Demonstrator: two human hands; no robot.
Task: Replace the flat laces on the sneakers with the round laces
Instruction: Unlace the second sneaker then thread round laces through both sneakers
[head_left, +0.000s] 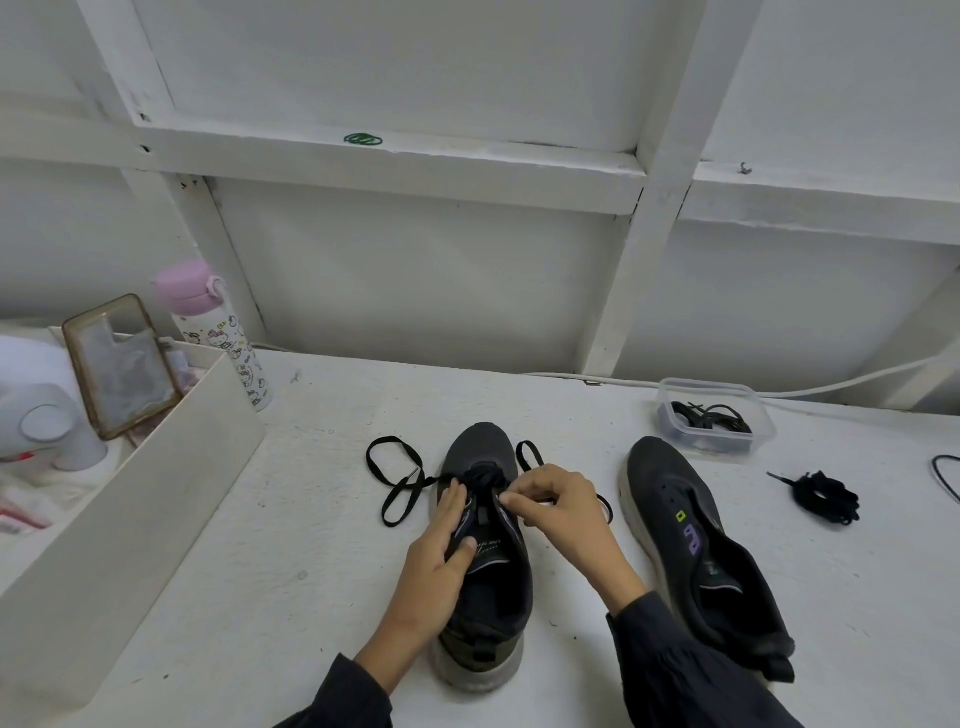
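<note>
The laced sneaker (478, 447) stands toe-away on the desk (322, 519) at 6 o'clock. Its flat lace (410, 483) is loose down to the toe-end eyelets, with slack loops lying at 10 and 2 o'clock of the toe. The left hand (441, 561) steadies the shoe, its grip closed on the upper between fingers and thumb. The right hand (561, 509) has its grip pinched on the lace at the eyelets. To do this well, I would keep the shoe pinned and draw one crossing at a time, feeding the slack so the tips don't snag. Count: two sneakers, the unlaced sneaker (675, 499) at 3 o'clock; one bundled lace (826, 496) beyond it; one plastic tub (727, 452) at 1 o'clock holding the round laces (709, 415), whose number I cannot tell.
</note>
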